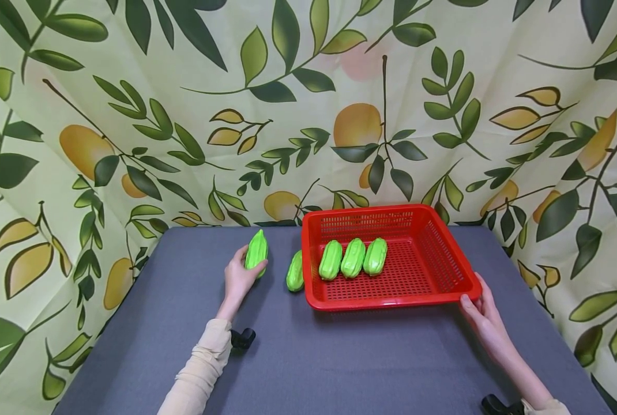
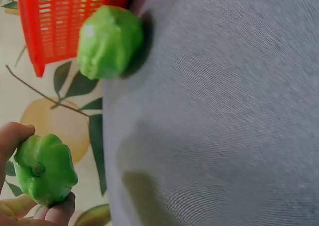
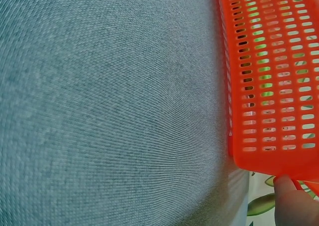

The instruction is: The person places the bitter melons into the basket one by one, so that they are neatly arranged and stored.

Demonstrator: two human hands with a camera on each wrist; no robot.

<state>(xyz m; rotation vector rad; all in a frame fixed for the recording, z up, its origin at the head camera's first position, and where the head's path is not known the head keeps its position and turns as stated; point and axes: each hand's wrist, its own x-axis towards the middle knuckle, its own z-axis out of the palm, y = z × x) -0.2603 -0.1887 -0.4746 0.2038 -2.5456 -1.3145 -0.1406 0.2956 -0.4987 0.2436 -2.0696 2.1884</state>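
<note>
My left hand (image 1: 239,276) grips a bright green ridged star fruit (image 1: 256,252) between thumb and fingers, above the left part of the table. In the left wrist view the held star fruit (image 2: 45,169) shows its lobed end with a small round nub. Another star fruit (image 1: 295,272) lies on the table against the left side of a red plastic basket (image 1: 386,302). Three more star fruits (image 1: 353,258) sit side by side in the basket's left half. With thumb and fingers, my right hand (image 1: 487,314) holds the basket's front right corner.
Grey cloth covers the table (image 1: 339,363). A leaf-and-fruit patterned curtain (image 1: 298,115) rises behind it and along both sides. Black wrist-camera mounts (image 1: 243,339) stick out beside both wrists.
</note>
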